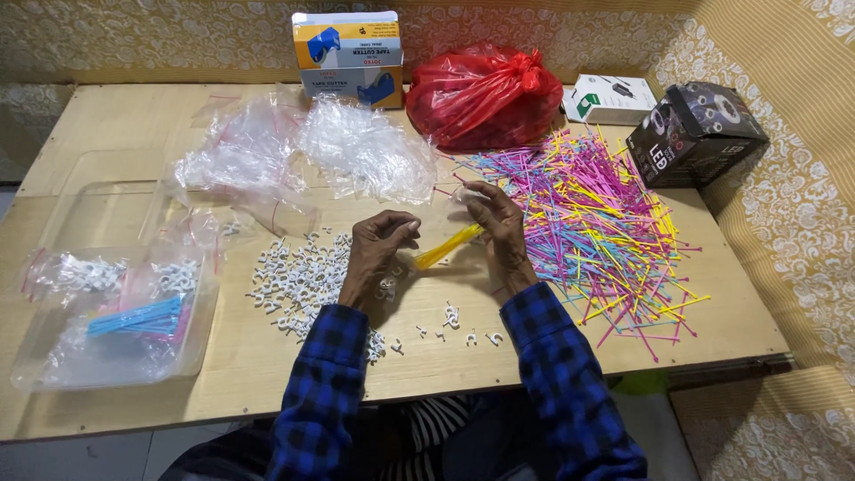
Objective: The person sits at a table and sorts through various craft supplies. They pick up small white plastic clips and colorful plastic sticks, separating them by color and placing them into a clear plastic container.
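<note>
Both hands meet over the middle of the wooden table (116,116). The fingers of the right hand (500,233) are closed around one end of a small bundle of yellow sticks (448,246), with what looks like a clear little bag at the fingertips. The left hand (381,249) is curled near the other end of the bundle, fingers together; I cannot tell if it really pinches the sticks. The bundle lies with its long axis on a slant: the higher end points to the right hand, the lower end to the left hand and down toward the person. In my judgement it is good to keep the sticks even at their ends and hold them tight, so none slides out.

Under the left wrist lies a scatter of white clips (298,281). To the right spreads a big heap of coloured sticks (597,223). Far left stands a clear tray (116,330) with packed bags.
</note>
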